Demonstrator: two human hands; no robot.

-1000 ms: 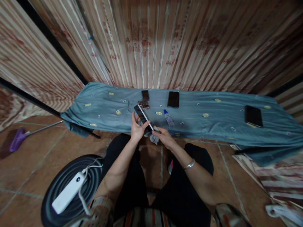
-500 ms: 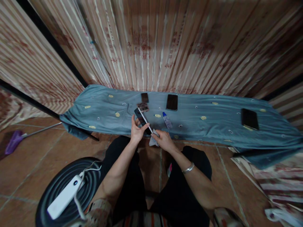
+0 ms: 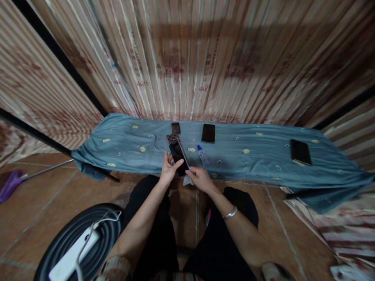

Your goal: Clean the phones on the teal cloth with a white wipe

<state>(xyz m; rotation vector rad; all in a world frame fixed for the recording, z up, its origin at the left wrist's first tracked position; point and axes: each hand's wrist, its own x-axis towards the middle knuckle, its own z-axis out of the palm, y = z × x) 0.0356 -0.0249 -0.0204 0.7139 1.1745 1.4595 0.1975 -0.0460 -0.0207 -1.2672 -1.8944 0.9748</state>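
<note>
My left hand [image 3: 170, 168] is wrapped round a dark smartphone [image 3: 178, 155], thumb across its screen. The phone is tilted, its far end near a checkered item on the bench. Closed at the phone's lower right edge, my right hand [image 3: 201, 178] grips a pale grey cloth [image 3: 188, 180], mostly hidden behind the fingers and phone. A small clear bottle with a blue cap [image 3: 202, 155] lies just beyond my right hand. The checkered item [image 3: 171, 137], partly covered by the phone, lies beside a small dark phone-like device [image 3: 175, 127].
The low bench is covered with a blue patterned cloth [image 3: 158, 158]. Two more dark devices, a middle one [image 3: 208, 133] and a right one [image 3: 300, 152], lie on it. A white power bank-like device with a cable [image 3: 74, 255] rests on a black round ribbed stool [image 3: 55, 238] at left.
The phone has turned so its screen faces me more; before, its bright edge showed. The cloth is less visible below my right hand. The whole view has shifted slightly.
</note>
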